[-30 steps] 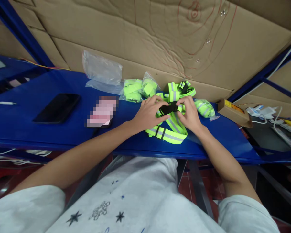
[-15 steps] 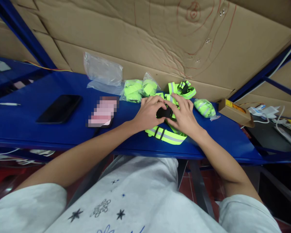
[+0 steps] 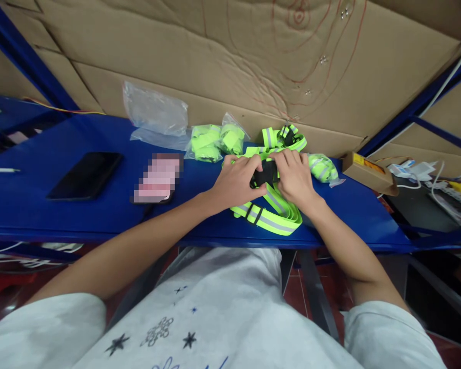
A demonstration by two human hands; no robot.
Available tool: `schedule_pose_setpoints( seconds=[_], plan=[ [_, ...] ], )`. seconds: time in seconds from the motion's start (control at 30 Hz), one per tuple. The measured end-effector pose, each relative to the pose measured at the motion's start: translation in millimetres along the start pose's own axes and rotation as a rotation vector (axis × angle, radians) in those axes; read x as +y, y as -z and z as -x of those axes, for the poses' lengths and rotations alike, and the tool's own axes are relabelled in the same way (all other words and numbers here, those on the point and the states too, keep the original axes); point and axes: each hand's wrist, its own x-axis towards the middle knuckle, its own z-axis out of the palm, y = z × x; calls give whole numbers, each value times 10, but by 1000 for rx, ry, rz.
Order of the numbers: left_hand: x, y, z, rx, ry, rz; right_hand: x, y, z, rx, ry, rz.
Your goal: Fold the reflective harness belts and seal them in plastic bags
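Note:
My left hand point(image 3: 238, 180) is closed on the left side of a black plastic buckle point(image 3: 268, 172), with thumb and fingers bent round it. From the other side, my right hand point(image 3: 296, 178) grips the buckle's right end and its webbing, fingers curled over. The buckle belongs to a neon yellow-green reflective belt point(image 3: 277, 223) with a grey stripe. Its loops lie on the table below and behind my hands, and black sliders point(image 3: 253, 212) sit on the near loop. My fingers hide part of the buckle.
Bagged neon belts point(image 3: 206, 142) lie behind my left hand, another bagged belt point(image 3: 322, 168) to the right. A loose belt point(image 3: 286, 136) is near the cardboard wall. Also on the blue table point(image 3: 111, 218) are a black phone point(image 3: 86, 175), a pixelated phone, a clear bag point(image 3: 155, 108) and a cardboard box point(image 3: 369, 173).
My right hand has shifted its hold, its fingers now curled over the buckle's right side instead of arched above it. More of the buckle shows. The near belt loop has shifted slightly.

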Motion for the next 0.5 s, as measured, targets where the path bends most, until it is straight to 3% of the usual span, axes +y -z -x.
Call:
schedule_pose_setpoints(
  seconds=[0.07,0.17,0.33,0.5],
  plan=[
    [-39,3,2,15,-27,-3,101,3,-1,26,-27,-21],
    [-155,10,8,-20,-30,-1,389,-50,-4,148,-188,-142],
    [-297,58,-21,31,43,16,788,-236,-72,347,-536,-664],
    [-411,317,-178,227,49,325,843,-174,-124,465,-528,-955]
  ],
)
